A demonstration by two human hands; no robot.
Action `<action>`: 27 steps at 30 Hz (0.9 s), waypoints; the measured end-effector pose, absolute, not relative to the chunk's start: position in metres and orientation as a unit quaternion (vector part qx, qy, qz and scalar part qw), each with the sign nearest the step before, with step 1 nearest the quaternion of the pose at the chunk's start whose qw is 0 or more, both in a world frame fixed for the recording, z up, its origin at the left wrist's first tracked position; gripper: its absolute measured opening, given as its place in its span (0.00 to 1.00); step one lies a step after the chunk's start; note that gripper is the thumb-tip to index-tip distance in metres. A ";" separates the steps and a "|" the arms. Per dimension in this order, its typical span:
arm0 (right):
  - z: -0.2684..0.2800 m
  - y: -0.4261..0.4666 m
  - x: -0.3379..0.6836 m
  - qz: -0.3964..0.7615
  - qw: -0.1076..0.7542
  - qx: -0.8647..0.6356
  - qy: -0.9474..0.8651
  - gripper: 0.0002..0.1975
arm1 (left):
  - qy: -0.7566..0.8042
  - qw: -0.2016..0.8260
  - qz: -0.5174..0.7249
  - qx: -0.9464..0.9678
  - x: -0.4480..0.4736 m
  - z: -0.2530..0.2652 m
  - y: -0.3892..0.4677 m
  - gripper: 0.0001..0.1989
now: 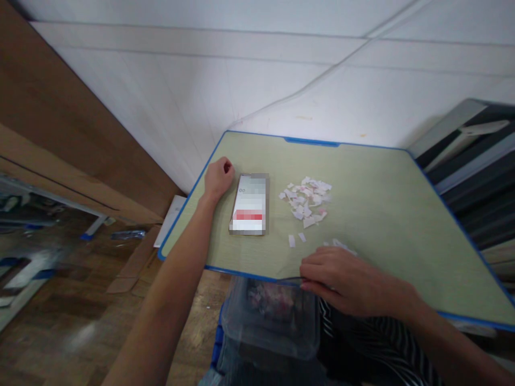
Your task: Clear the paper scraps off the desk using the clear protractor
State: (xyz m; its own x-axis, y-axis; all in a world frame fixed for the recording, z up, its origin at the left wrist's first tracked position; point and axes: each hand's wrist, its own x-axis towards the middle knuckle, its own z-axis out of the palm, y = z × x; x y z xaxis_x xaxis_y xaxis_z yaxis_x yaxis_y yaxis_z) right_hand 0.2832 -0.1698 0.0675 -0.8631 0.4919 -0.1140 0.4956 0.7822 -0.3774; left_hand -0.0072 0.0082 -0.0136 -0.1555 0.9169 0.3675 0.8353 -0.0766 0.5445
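My left hand (pixel 219 178) rests on the green table top with its fingers curled into a loose fist, and nothing shows in it. Just right of it lies a phone (pixel 250 206) with a lit screen. At the near table edge my right hand (pixel 341 279) is closed, its fingertips around a thin dark tool (pixel 290 278) whose kind I cannot make out. Beyond that hand is a heap of torn white and pinkish paper scraps (pixel 308 199). Two scraps (pixel 292 240) lie apart, and more (pixel 340 245) show beside my right hand.
Below the near edge of the blue-rimmed table (pixel 382 214) sits a clear plastic box (pixel 273 343) with scraps inside. A white wall with a cable (pixel 306 88) stands behind. Wooden boards (pixel 80 128) are on the left, dark folded frames (pixel 466 145) on the right.
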 end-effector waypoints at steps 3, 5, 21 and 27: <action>0.067 -0.156 0.290 -0.109 -0.070 0.274 0.953 0.12 | 0.680 0.061 0.344 0.644 -0.006 -0.012 0.007 0.04; 0.061 -0.143 0.294 -0.037 -0.099 0.260 0.960 0.12 | 0.682 0.066 0.341 0.643 -0.006 -0.011 0.007 0.04; 0.053 -0.173 0.390 -0.147 -0.153 0.367 0.906 0.14 | 0.680 0.063 0.342 0.646 -0.009 -0.011 0.008 0.04; 0.045 -0.153 0.357 -0.102 -0.168 0.362 0.911 0.14 | 0.681 0.066 0.342 0.644 -0.010 -0.010 0.009 0.04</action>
State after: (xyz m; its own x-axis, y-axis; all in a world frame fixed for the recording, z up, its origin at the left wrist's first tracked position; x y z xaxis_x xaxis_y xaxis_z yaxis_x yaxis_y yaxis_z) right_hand 0.3575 -0.1527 0.0447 -0.6814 0.6939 0.2327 0.6252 0.7172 -0.3077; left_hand -0.0102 0.0087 -0.0105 -0.1622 0.9223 0.3509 0.8323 -0.0632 0.5507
